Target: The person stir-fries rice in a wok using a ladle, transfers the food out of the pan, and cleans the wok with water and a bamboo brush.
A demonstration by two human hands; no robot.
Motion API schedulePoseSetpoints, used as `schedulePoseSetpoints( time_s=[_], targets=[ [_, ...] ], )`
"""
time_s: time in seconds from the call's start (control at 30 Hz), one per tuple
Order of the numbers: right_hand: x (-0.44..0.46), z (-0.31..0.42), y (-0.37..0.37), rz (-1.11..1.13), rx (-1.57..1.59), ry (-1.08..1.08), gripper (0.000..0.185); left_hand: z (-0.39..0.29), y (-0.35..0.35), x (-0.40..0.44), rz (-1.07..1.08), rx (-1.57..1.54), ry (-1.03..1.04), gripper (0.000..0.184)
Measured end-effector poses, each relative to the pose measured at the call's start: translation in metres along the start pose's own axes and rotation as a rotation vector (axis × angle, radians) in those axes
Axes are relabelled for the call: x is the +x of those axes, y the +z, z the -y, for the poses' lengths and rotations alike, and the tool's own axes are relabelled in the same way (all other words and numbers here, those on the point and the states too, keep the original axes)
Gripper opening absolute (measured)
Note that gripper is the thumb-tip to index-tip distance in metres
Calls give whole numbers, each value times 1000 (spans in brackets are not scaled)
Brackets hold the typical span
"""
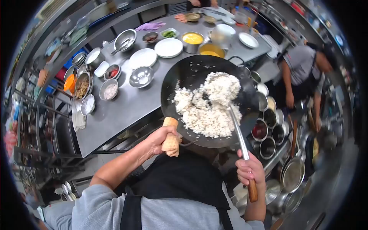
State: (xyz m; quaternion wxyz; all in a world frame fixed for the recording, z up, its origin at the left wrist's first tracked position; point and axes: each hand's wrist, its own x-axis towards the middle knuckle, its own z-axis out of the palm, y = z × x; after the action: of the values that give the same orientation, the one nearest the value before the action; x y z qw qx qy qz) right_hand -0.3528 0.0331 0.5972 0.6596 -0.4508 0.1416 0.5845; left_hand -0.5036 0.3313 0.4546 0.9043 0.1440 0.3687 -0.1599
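Note:
A large black wok (188, 71) holds a heap of white rice (207, 119), with loose grains on its wall. At its near-left edge, my left hand (159, 140) is closed around a folded tan cloth (170, 147), right beside the wok's near handle. My right hand (250, 170) grips the wooden end of a long-handled metal wok utensil (238, 130). Its shaft runs down into the rice, and its head is hidden under a raised clump, so I cannot tell whether it is a ladle or a spatula.
A steel table (126, 115) beyond the wok carries white plates (168, 48), a steel bowl (141, 76) and a pot of yellow liquid (192, 38). Several seasoning containers (267, 147) stand at right. Another person (301, 69) bends there; a strainer (292, 175) lies nearer.

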Motion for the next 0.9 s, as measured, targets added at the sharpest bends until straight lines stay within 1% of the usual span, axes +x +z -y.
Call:
schedulePoseSetpoints(
  time_s=[0.03,0.13,0.17,0.2,0.27,0.37,0.4,0.47,0.5,0.57,0.6,0.63,0.7,0.73,0.8,0.83,0.87,0.9],
  targets=[
    [-10,-2,21,9,-7,7,24,6,-3,-23,-49,-55,20,31],
    [-29,-43,121,29,7,-5,22,3,-58,-112,-22,-87,64,34],
    [-22,-28,64,32,147,-24,21,0,-28,-72,-76,12,6,36],
    [-11,-22,73,44,139,-22,19,-6,-33,-77,-63,-4,30,38],
    [21,9,90,58,105,36,17,-21,-41,-87,-148,-29,72,27],
    [90,57,98,121,41,98,16,-55,-53,-78,-234,-108,120,26],
    [114,56,118,98,36,81,16,-79,-68,-83,-259,-109,117,27],
    [155,81,112,85,-50,98,16,-92,-75,-76,-263,-170,178,26],
    [169,91,118,62,-68,88,15,-97,-80,-77,-269,-186,192,24],
    [197,113,120,59,-59,99,15,-109,-71,-86,-324,-206,217,23],
    [213,123,116,46,-106,108,16,-110,-77,-86,-326,-215,231,22],
    [216,107,145,-32,-172,51,16,-135,-102,-109,-292,-192,180,22],
    [246,114,126,-105,-335,28,18,-129,-105,-108,-361,-219,238,22],
    [259,114,121,-105,-337,35,18,-129,-107,-109,-387,-239,253,21],
    [287,107,113,-258,-802,-66,25,-131,-105,-115,-402,-258,277,22],
    [310,95,91,-325,-995,-163,30,-130,-103,-118,-415,-272,300,22],
    [320,59,91,-457,-1176,-269,35,-149,-126,-141,-380,-254,260,22],
    [332,45,69,-495,-1535,-502,42,-146,-124,-141,-379,-257,274,23]
  ],
)
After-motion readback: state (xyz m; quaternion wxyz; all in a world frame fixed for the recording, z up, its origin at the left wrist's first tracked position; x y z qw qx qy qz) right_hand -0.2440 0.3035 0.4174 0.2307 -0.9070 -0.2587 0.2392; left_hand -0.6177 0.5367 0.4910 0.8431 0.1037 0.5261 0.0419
